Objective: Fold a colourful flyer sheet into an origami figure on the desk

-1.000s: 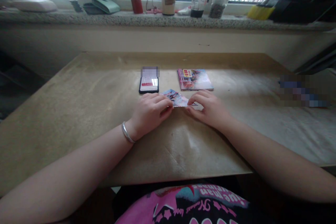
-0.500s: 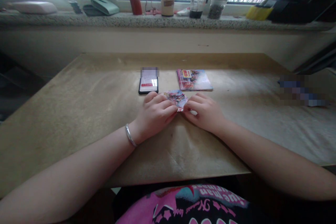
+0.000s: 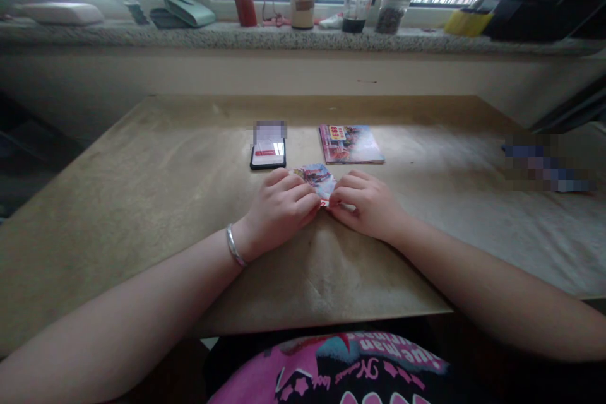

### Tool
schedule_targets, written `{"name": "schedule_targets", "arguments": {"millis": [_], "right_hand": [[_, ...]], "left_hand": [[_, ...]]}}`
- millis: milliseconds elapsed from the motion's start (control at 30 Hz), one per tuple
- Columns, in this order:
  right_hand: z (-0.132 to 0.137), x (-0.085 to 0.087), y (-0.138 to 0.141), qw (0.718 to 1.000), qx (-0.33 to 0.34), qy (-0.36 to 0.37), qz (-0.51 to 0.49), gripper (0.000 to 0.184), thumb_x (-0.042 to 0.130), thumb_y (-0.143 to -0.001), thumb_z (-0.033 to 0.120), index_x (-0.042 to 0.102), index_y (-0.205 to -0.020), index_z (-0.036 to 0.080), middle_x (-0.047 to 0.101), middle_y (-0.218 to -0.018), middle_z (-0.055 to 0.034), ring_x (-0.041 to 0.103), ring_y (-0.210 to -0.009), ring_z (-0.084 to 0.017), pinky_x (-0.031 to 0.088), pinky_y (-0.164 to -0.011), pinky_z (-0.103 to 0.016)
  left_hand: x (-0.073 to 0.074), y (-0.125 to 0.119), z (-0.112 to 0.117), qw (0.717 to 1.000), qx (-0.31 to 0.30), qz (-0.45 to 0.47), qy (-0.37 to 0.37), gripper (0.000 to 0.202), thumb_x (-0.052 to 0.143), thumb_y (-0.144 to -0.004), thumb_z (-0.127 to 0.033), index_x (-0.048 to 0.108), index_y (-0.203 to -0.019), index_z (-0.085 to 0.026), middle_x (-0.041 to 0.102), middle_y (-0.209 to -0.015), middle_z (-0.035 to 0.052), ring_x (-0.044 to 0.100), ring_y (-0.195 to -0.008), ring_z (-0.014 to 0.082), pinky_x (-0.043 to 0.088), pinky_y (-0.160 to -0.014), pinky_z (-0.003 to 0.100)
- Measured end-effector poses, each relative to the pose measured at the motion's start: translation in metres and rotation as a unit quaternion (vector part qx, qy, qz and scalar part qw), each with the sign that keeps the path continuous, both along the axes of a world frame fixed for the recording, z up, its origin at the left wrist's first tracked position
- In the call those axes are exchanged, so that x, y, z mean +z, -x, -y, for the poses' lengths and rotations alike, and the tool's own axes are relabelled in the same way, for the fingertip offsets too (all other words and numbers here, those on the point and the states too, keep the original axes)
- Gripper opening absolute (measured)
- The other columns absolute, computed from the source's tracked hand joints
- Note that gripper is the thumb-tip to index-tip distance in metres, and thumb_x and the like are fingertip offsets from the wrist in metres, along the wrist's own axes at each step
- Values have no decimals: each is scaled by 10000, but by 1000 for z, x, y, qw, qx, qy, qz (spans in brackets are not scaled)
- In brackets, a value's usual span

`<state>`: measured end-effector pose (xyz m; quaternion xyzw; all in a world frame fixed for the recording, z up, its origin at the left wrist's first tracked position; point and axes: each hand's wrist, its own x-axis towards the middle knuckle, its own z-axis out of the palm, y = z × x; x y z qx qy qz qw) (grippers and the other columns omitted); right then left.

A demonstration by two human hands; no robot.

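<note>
1. Use the slim, black-edged rectangular smartphone (image 3: 267, 156) as the landmark; it lies flat on the broad tan tabletop (image 3: 156, 208), screen up.
2. The small, multicoloured printed paper piece (image 3: 318, 178) is on the near right side of the smartphone, its sides partly covered by fingers. The exact fold is too small to read.
3. The left hand (image 3: 290, 203), directly on the near side of the smartphone, grips the paper piece at its left and near edge. A shiny silver metal bangle (image 3: 233, 245) circles this wrist.
4. The right hand (image 3: 363, 203), farther to the near right of the smartphone, pinches the paper piece's right near corner between thumb and fingers. The fingertips of both hands are just beside each other.
5. The flat, rectangular pink-and-blue printed stack (image 3: 360, 146), with a yellow-and-red label, lies to the right of the smartphone.
6. The speckled grey stone windowsill (image 3: 265, 38) runs well beyond the smartphone and carries a small red bottle (image 3: 245, 9).
</note>
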<state>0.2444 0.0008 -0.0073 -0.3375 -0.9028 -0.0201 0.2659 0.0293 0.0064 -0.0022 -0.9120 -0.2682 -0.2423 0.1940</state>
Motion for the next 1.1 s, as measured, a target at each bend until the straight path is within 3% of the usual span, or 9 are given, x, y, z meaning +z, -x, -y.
{"name": "schedule_targets", "arguments": {"millis": [667, 1100], "right_hand": [[-16, -3, -36, 994, 29, 70, -85, 111, 618, -814, 212, 599, -706, 197, 617, -739, -44, 556, -731, -175, 434, -685, -299], [-20, -4, -47, 993, 46, 91, -59, 105, 634, -781, 182, 601, -681, 192, 613, -707, -38, 557, -707, -171, 428, -682, -296]], "left_hand": [[6, 18, -7, 999, 21, 36, 19, 183, 562, -902, -256, 638, -741, -218, 706, -795, -42, 591, -790, 157, 377, -823, 326], [6, 32, -16, 997, 35, 58, 46, 162, 585, -890, -266, 639, -752, -201, 708, -805, -12, 614, -801, 173, 415, -816, 335]]}}
